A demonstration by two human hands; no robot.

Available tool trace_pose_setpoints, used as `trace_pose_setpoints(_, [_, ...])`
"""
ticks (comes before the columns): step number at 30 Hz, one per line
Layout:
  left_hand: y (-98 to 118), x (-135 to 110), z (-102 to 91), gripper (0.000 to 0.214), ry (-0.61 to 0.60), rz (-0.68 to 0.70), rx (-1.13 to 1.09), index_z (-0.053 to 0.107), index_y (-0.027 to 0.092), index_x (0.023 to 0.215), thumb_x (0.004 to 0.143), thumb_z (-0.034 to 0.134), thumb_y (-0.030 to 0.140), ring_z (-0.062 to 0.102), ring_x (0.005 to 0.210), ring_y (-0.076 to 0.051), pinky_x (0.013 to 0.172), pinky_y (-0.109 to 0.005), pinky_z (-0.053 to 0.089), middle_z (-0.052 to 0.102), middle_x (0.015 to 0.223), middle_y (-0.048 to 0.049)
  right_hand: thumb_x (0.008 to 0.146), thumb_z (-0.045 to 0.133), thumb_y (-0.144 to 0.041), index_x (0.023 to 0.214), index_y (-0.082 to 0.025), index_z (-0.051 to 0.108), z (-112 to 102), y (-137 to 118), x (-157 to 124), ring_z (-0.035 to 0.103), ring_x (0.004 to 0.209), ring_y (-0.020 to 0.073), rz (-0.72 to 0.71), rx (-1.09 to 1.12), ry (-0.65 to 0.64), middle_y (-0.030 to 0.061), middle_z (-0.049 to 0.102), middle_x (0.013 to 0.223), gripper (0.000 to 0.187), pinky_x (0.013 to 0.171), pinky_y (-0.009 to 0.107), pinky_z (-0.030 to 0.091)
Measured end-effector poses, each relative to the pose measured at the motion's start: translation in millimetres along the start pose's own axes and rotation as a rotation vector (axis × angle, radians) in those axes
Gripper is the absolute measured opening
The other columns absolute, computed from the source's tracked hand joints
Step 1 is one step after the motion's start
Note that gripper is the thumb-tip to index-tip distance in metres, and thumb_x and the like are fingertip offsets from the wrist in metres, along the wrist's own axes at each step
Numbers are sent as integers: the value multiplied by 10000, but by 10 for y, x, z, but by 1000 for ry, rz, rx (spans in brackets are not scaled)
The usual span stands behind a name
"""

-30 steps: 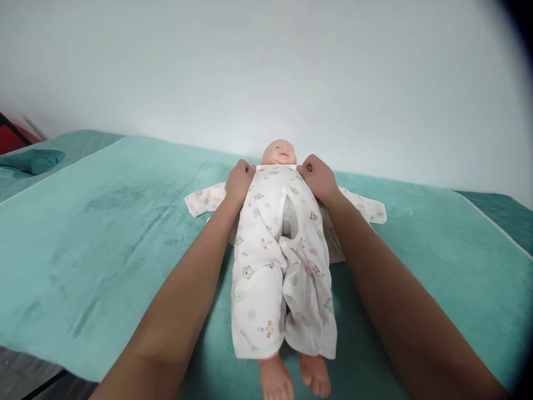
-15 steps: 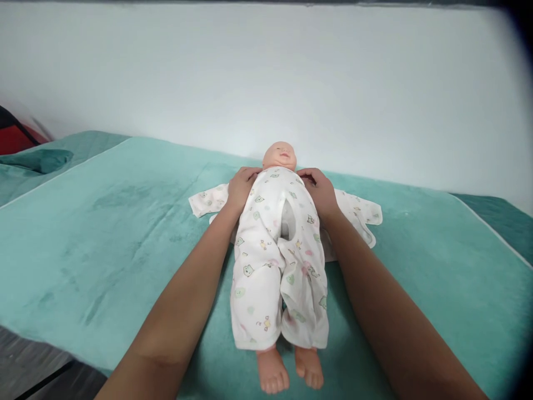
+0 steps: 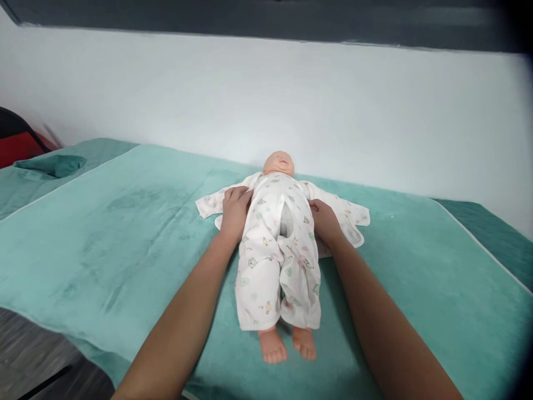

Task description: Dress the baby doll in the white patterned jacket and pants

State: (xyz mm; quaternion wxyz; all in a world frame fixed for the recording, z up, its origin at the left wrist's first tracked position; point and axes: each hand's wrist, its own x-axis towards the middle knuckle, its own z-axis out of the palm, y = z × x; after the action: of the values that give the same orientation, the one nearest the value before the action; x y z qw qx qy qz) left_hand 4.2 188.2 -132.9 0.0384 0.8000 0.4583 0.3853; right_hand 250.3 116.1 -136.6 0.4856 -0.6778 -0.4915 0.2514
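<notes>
A baby doll (image 3: 280, 162) lies on its back, feet toward me. It wears white printed baby trousers (image 3: 259, 266), split at the crotch and reaching up over its chest. Under it a matching baby jacket (image 3: 350, 214) is spread open, sleeves out to both sides. My left hand (image 3: 236, 214) rests against the trousers' side, over the jacket, fingers slightly bent and apart; its thumb is hidden. On the other side, my right hand (image 3: 327, 221) has its fingers curled together at the trousers' edge, seemingly pinching the cloth. The doll's bare feet (image 3: 273, 345) stick out of the legs.
A green padded cover (image 3: 137, 233) lies under the doll, with a white seam toward each side. Behind it stands a white wall (image 3: 266, 94) with a dark band (image 3: 266, 19) above. A red and black item (image 3: 19, 145) is at far left. Grey floor (image 3: 37, 355) shows at lower left.
Both hands have slid from beside the doll's neck down to its waist sides, baring the jacket's shoulders. My view has tilted up a little, showing more of the dark band.
</notes>
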Motion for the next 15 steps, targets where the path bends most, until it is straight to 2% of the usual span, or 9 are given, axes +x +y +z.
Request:
trace_pose_setpoints(4, [91, -46, -93, 255, -13, -111, 97, 709, 231, 977, 886, 473, 192, 503, 1100, -293, 960, -440, 438, 592, 1172, -123, 723, 653, -308, 847, -216, 661, -83, 15, -42, 551, 579, 162, 137, 318, -234, -1, 689, 729, 155, 526, 284, 429])
trace_pose_setpoints(7, [127, -43, -129, 203, -154, -162, 47, 685, 211, 901, 840, 493, 182, 591, 978, -294, 858, -419, 475, 654, 1038, -130, 702, 715, -294, 859, -214, 670, -134, 27, -31, 545, 559, 139, 187, 448, -327, -8, 685, 715, 182, 498, 261, 438])
trace_pose_setpoints(10, [122, -44, -135, 168, -262, -202, -98, 684, 202, 866, 783, 539, 192, 652, 917, -302, 806, -389, 494, 724, 948, -116, 683, 760, -313, 850, -220, 679, -147, 28, -21, 599, 613, 166, 210, 490, -361, 0, 697, 719, 208, 528, 281, 488])
trace_pose_setpoints(15, [188, -59, -202, 233, -262, -216, -484, 723, 214, 948, 787, 558, 247, 648, 1083, -306, 915, -374, 510, 754, 1074, -66, 698, 763, -402, 844, -232, 707, -123, -23, -44, 679, 758, 249, 217, 483, -389, 33, 725, 745, 231, 596, 349, 552])
